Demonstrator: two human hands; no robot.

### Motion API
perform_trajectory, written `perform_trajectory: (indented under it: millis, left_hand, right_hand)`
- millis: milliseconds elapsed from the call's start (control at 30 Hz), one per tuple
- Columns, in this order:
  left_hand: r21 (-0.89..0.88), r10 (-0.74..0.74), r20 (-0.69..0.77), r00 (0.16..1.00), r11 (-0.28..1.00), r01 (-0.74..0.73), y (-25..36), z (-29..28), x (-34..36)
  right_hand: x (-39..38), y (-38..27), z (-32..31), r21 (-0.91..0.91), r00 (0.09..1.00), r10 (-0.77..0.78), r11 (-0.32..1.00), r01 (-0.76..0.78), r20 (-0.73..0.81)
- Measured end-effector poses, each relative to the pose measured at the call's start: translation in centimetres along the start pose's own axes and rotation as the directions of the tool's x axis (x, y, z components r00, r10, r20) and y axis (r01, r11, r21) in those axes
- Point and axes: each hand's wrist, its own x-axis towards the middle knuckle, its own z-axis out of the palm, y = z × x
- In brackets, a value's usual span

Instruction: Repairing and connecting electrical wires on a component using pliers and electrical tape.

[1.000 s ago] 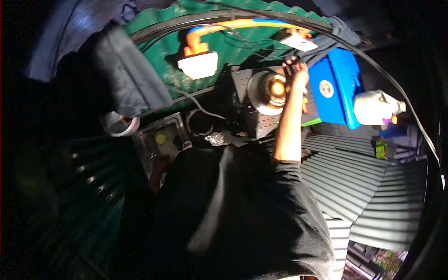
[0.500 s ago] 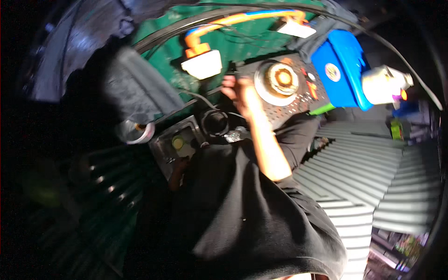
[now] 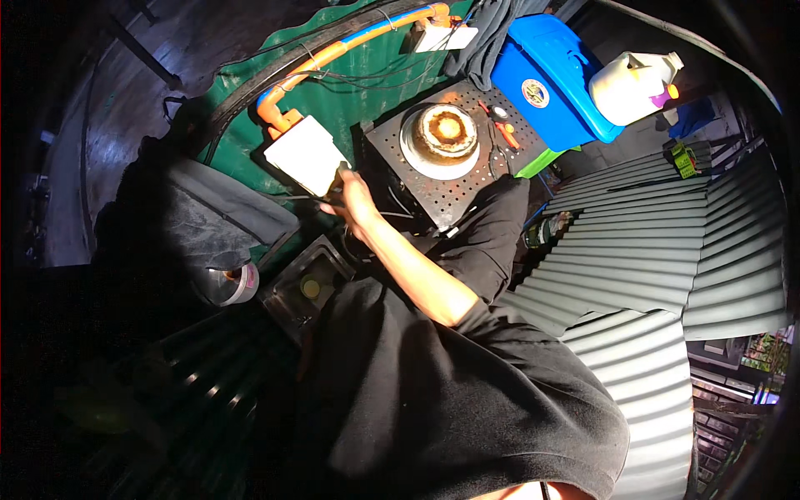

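Observation:
My right hand reaches up and left, its fingers closed around a small black plug-like piece at the lower right corner of a white electrical box. Shadow and the fingers partly cover that piece. An orange conduit pipe runs into the box, and a thin cord passes just below it. My left hand does not show; that side of my body is in deep shadow. Below my right hand sits a metal sink-like tray with a round yellowish item in it.
A perforated dark metal plate carries a round metal piece with a browned top and red-handled tools. A blue bin and white jug stand at far right. A clear tub and grey cloth lie left.
My right hand has gone from beside the perforated plate to the white box's corner, and its fingers have closed. The whole view has shifted, and my left forearm no longer shows.

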Motion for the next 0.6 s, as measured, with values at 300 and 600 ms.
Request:
perform_trajectory:
  millis: [300, 600]
  left_hand:
    - [0.113, 0.182, -0.046, 0.982, 0.978, -0.176, -1.5, -1.3, -2.6]
    - [0.280, 0.423, -0.117, 0.898, 0.882, -0.379, 3.8, -4.8, -3.6]
  right_hand:
    - [-5.6, -0.2, -3.7, -0.235, 0.973, -0.070, 0.964, 0.123, 0.219]
    - [6.0, -12.9, -7.4, -0.125, 0.883, -0.468, 0.879, 0.460, -0.040]
